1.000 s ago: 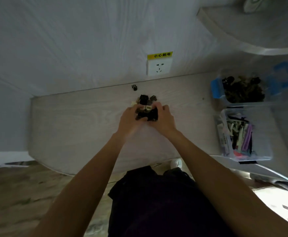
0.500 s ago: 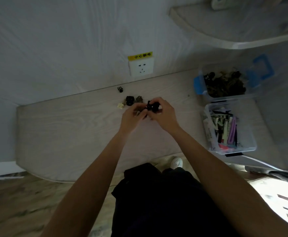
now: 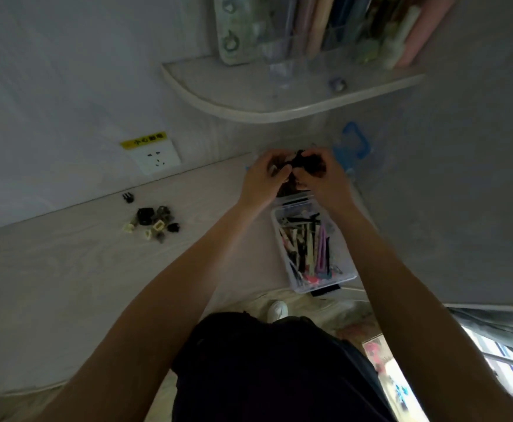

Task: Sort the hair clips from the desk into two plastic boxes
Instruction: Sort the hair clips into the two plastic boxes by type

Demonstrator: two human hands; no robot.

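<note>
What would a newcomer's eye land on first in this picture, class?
Both hands, left hand and right hand, meet over the far box, pinching dark clips between them. Nearer, a clear box holds long clips. A small pile of clips lies on the desk to the left, below the wall socket.

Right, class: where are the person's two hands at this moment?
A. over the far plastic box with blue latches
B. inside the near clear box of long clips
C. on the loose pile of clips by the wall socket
A: both hands hold dark clips above the far clear plastic box with blue latches, away from the pile of small clips.
</note>
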